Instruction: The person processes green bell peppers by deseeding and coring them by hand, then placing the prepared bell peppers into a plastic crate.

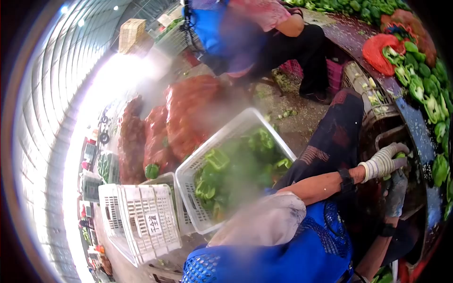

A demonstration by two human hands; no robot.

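Observation:
My left hand [383, 162], in a white striped glove, is curled around a green pepper [400, 154], of which a small part shows. Just below it, touching or nearly so, is my right hand [396, 191] in a grey-blue glove, its fingers closed on something I cannot make out. Both hands are over a dark recess beside the blue table edge [414, 125]. Cut and whole green peppers [430, 89] lie on the table near a red net bag [379, 53].
A white crate [252, 118] of green peppers stands beside my leg, with stacked white crates [151, 224] further left. Filled red net sacks [188, 111] lie behind. A co-worker [269, 42] sits at the top, near pink crates [334, 75].

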